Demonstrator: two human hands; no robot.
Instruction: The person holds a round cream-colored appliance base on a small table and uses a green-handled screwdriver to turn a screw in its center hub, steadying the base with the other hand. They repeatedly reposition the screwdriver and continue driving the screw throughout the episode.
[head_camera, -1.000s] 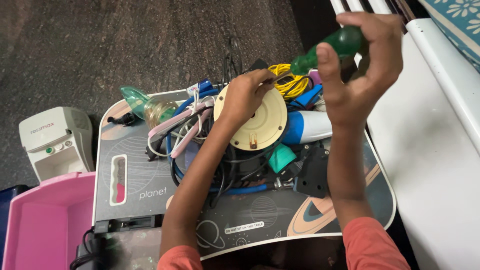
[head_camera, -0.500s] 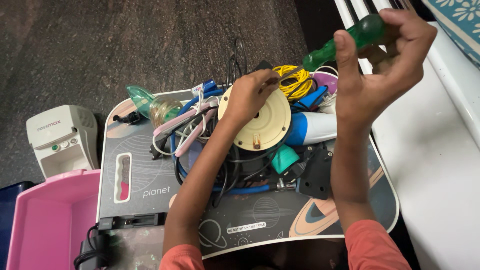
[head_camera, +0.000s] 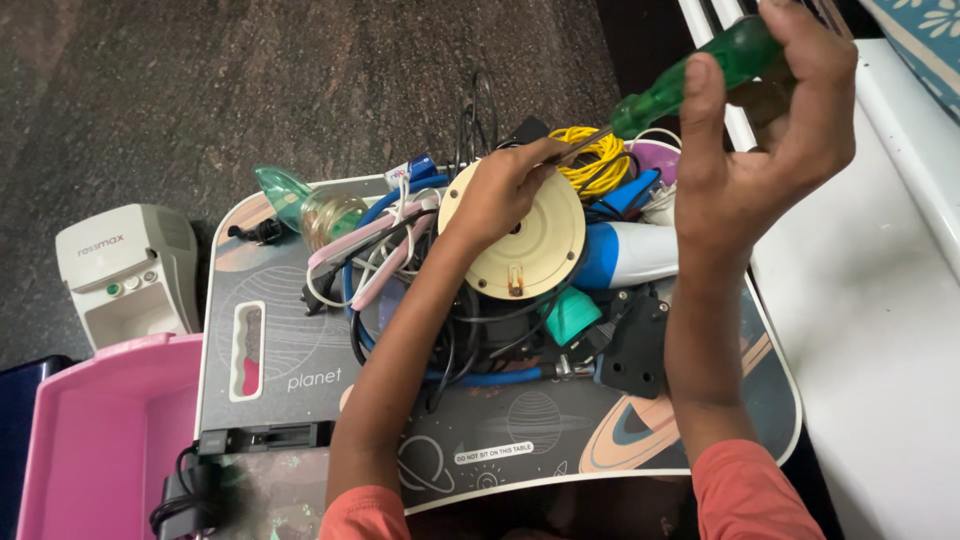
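Fingers (head_camera: 800, 60) of the right hand (head_camera: 765, 150) wrapped tight round the green handle of a screwdriver (head_camera: 700, 75), held raised and slanting down to the left. Metal shaft aimed at the top edge of a round cream disc (head_camera: 520, 240), tip seemingly just at the rim, though hidden by the other hand. Left hand (head_camera: 500, 190) laid on the upper left of the disc, fingers (head_camera: 545, 150) curled over its edge near the shaft, gripping it.

Disc seated atop a tangle of black and blue cables (head_camera: 450, 350) in the middle of a grey tabletop (head_camera: 300, 370) printed with planets. Just behind the disc, a coil of yellow wire (head_camera: 600, 150); to its right, touching, a white and blue cylinder (head_camera: 630, 255). Below the disc, a teal cap (head_camera: 572, 315) and a black plug block (head_camera: 635, 345) among the cables. Left of the pile, a pink and white flat tool (head_camera: 365, 245), and beyond it a clear green mask-like cup (head_camera: 300, 205) at the far left corner of the tabletop.

Off the tabletop on the dark floor, well to the left, a white boxy machine (head_camera: 125, 270) with small buttons. Near it, at the lower left, a pink plastic tub (head_camera: 90, 440). Along the right, a white surface (head_camera: 880, 330).
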